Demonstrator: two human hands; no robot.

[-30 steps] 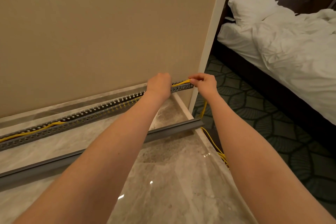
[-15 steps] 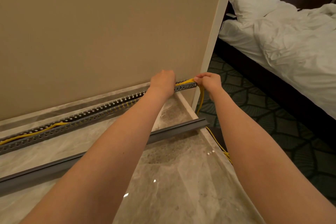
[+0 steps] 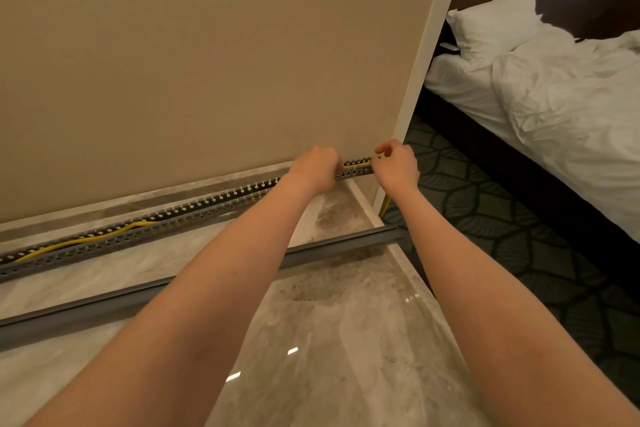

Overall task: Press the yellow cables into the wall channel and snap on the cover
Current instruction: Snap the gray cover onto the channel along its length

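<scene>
Yellow cables handled at the channel end
Pinched by the right hand — the left hand is curled there, grip not discernible.

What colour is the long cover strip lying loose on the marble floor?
The long plastic cover strip is plain dark grey, clearest in the head view.

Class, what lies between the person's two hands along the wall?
Head view: the end of the grey slotted channel, yellow cable inside, spans between left hand and right hand.

Hotel-style bedroom, unmade white bed, pillow, patterned carpet, marble floor
</scene>
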